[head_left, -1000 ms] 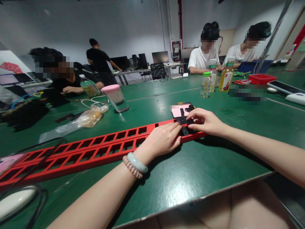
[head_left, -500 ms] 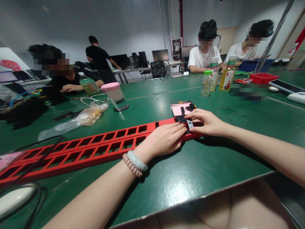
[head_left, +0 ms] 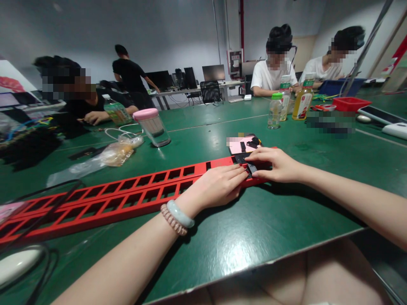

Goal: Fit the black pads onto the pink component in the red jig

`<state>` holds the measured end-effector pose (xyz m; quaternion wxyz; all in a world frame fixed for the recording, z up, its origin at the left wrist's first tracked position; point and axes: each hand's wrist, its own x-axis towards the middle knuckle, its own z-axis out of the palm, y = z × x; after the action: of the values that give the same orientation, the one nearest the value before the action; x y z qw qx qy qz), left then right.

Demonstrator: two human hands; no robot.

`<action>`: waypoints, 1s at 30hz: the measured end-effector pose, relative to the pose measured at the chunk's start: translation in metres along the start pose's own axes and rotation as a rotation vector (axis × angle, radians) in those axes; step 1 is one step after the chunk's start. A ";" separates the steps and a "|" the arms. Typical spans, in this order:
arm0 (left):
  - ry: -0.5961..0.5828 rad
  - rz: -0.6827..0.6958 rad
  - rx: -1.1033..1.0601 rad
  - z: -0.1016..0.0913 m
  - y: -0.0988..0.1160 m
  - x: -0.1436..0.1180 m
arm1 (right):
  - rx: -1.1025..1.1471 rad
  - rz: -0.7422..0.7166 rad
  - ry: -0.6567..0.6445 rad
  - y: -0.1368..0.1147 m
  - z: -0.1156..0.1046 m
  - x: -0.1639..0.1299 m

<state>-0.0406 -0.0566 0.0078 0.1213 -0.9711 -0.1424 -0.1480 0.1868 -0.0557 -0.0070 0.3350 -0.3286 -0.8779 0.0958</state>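
Note:
A long red slotted frame (head_left: 219,162) with two rows of rectangular openings lies across the green table (head_left: 203,250). My left hand (head_left: 219,182) rests over its right part, fingers stretched out flat, fingertips against a black part (head_left: 241,158) at that end. Thumb and fingers of my right hand (head_left: 276,166) close around a small grey plate (head_left: 252,168), which sits low at the black part; how it meets the frame is partly hidden. Just behind lies a pink-topped flat object (head_left: 235,147) with small black pieces on it.
A pink-lidded jar (head_left: 155,129) and a crumpled plastic bag (head_left: 117,156) stand beyond the frame. Black cables (head_left: 60,207) cross its left end, near a white mouse (head_left: 19,264). Bottles (head_left: 302,99) and a red tray (head_left: 351,104) are farther back; several people sit or stand around.
The grey plate in my right hand has tilted and gone lower toward the black part. My right fingers have shifted slightly left; my left hand stays on the frame.

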 end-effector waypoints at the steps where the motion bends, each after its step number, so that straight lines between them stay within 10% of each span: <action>1: 0.004 -0.001 -0.001 0.000 0.000 0.000 | -0.001 -0.008 -0.006 0.000 0.000 0.000; 30: 0.063 0.033 0.023 0.003 -0.002 0.001 | 0.017 0.097 -0.048 -0.004 -0.003 0.000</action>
<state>-0.0395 -0.0533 0.0061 0.1392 -0.9668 -0.1241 -0.1748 0.1868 -0.0589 -0.0033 0.3113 -0.3654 -0.8680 0.1271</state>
